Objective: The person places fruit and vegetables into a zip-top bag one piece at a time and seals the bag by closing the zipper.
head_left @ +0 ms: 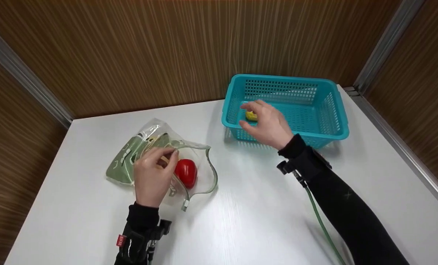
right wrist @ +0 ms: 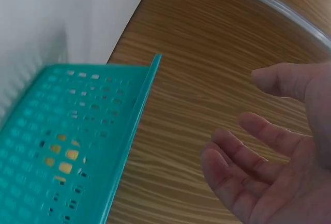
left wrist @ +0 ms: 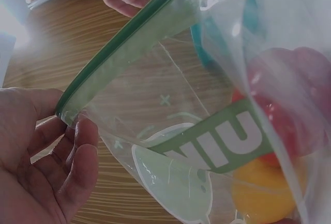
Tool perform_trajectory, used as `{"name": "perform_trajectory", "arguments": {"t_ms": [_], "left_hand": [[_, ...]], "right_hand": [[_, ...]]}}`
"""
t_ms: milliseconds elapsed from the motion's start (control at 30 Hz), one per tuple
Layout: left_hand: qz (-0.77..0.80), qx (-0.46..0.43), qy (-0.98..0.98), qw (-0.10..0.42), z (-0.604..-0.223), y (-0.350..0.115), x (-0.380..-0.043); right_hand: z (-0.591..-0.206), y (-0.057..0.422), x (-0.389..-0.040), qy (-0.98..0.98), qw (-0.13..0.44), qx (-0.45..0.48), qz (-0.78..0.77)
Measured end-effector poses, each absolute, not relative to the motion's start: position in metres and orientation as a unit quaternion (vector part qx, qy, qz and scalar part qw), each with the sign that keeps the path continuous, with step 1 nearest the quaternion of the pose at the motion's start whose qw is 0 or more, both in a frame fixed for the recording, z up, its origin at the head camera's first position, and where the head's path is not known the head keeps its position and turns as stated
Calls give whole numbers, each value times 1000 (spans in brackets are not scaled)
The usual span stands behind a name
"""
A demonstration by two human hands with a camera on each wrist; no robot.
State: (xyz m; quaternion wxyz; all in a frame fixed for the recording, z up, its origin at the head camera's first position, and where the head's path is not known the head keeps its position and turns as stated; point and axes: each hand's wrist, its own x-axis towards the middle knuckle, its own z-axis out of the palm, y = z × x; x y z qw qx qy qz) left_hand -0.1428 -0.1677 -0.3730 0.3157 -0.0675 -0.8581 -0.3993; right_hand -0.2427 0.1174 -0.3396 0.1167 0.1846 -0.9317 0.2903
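Observation:
My left hand pinches the green-edged rim of a clear zip bag between thumb and fingers. The bag lies on the table with its mouth spread toward the right, and the left wrist view shows the pinched corner of its green zip strip. Inside the bag are a glossy red, lobed thing like a bell pepper and a rounded orange-yellow thing. Over the near left rim of a teal basket hovers my right hand, fingers apart and holding nothing. Partly behind that hand, a yellow thing lies in the basket.
A white table carries the bag and basket. Wood-grain panels rise behind it and at both sides, with metal strips at the corners. A green cable runs down from my right wrist.

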Motion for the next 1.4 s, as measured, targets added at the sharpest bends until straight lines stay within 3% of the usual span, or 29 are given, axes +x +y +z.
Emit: {"name": "perform_trajectory", "arguments": {"t_ms": [533, 867, 1400], "left_hand": [[-403, -55, -861, 304, -376, -170, -137], [-397, -51, -862, 312, -373, -171, -131], [-395, -51, -868, 297, -373, -166, -130]], "right_hand": [[-338, 147, -319, -976, -7, 153, 157], [-338, 151, -354, -982, -52, 170, 66], [-378, 155, -391, -960, -174, 210, -55]]}}
